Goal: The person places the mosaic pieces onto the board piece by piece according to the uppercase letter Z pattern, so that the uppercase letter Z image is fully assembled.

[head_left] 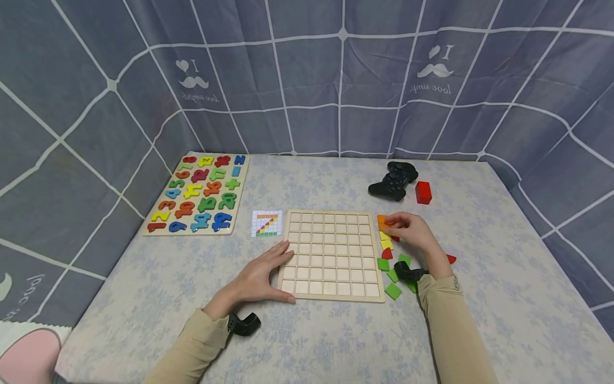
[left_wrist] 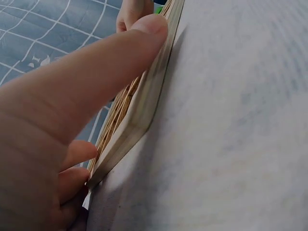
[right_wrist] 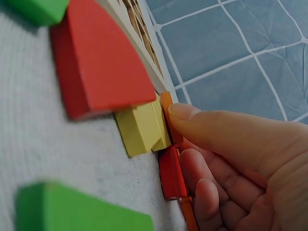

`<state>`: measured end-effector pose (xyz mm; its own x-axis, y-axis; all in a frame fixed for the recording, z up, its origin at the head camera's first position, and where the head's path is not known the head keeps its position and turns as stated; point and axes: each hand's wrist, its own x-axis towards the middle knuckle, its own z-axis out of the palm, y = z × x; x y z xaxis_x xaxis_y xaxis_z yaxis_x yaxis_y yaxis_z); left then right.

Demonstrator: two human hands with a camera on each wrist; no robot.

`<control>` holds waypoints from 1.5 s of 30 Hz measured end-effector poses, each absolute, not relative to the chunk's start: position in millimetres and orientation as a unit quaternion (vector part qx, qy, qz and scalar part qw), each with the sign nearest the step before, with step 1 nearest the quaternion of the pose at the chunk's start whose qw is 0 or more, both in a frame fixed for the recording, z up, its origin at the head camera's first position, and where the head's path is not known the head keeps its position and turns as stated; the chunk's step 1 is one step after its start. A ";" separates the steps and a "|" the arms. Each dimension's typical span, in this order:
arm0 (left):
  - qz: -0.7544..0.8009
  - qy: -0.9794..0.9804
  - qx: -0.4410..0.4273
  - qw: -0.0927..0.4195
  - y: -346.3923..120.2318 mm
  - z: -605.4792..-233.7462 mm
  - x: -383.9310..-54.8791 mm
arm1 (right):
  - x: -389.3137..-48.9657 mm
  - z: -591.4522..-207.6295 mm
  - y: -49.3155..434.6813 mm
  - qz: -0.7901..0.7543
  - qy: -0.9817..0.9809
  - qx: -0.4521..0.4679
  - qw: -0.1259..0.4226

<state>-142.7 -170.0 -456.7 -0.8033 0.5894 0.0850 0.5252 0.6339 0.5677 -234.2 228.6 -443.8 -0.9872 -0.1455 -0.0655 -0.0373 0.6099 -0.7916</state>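
Observation:
A wooden grid board [head_left: 331, 256] with bare square cells lies flat in the middle of the table. My left hand [head_left: 264, 272] rests at its near left corner, thumb stretched along the front edge and fingers against the left side. Past the board's right edge, my right hand [head_left: 412, 230] pinches an orange block [right_wrist: 169, 115] between thumb and fingers. Close by that hand are yellow blocks [right_wrist: 139, 126], a red block [right_wrist: 171, 173] and a red rounded block [right_wrist: 103, 62]. Several green blocks [head_left: 393, 291] lie nearer me, partly under the right wrist.
A pattern card [head_left: 266, 223] lies left of the board, and beyond it a number puzzle [head_left: 192, 194]. At the back right are a black game controller [head_left: 394, 181] and a red box-shaped block [head_left: 423, 192]. A red piece [head_left: 451, 259] lies right of the right wrist.

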 end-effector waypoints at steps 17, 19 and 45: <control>0.303 0.899 0.310 0.055 -169.9 -456.8 -143.1 | -236.3 -443.5 227.2 -0.412 0.906 -0.053 0.077; 0.303 0.899 0.312 0.055 -170.2 -456.7 -143.1 | -236.6 -443.8 227.0 -0.411 0.907 -0.053 0.078; 0.302 0.903 0.302 0.055 -166.9 -457.9 -140.4 | -233.7 -426.5 221.4 -0.414 0.905 -0.058 0.082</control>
